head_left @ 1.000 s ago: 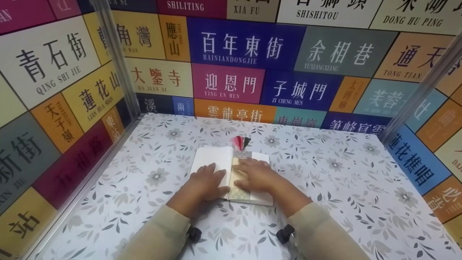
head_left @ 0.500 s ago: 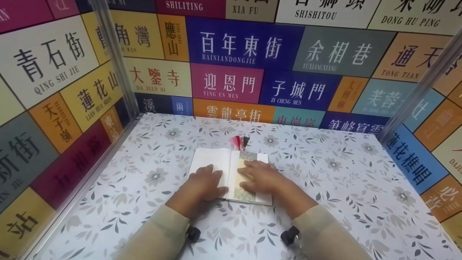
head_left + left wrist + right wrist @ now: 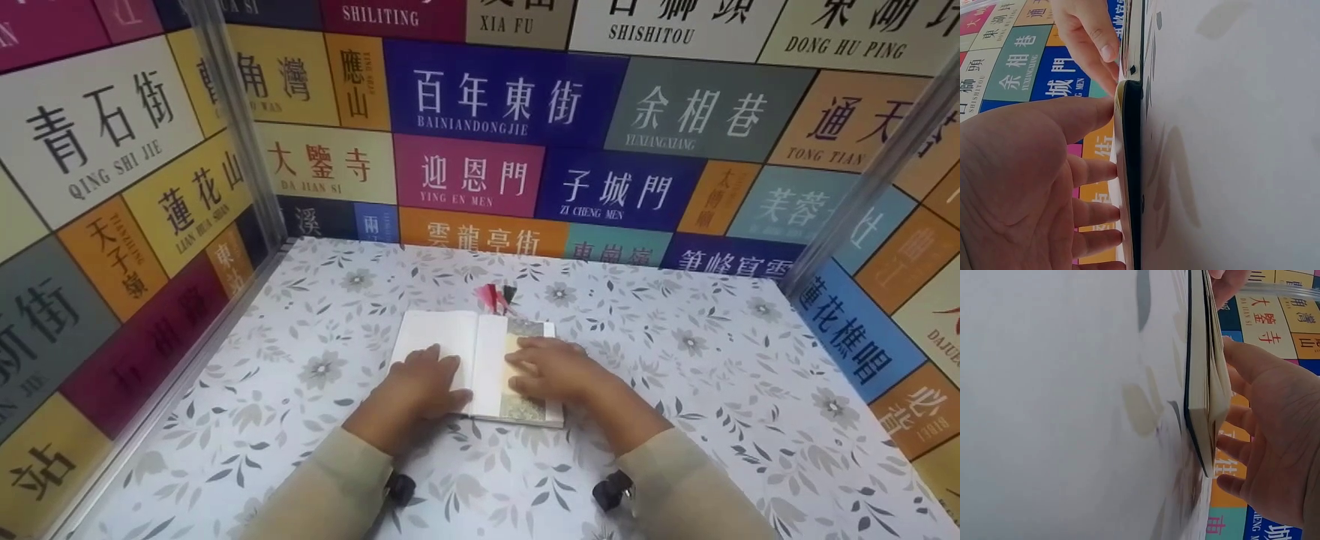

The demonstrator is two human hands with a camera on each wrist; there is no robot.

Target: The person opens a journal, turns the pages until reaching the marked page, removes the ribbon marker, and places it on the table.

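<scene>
Pressing an open book (image 3: 480, 352) flat mid-surface (image 3: 675, 420), left hand (image 3: 424, 386) on left page, right hand (image 3: 551, 367) smoothing a bookmark (image 3: 521, 405) laid rightward, both grips wide, closing remaining.

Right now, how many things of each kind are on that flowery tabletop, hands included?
Open notebook with cream pages: 1
Patterned paper bookmark strip: 1
Red and black tassel bunch: 1
Bare hands pressing the pages, left hand and right hand: 2
Total: 5
</scene>
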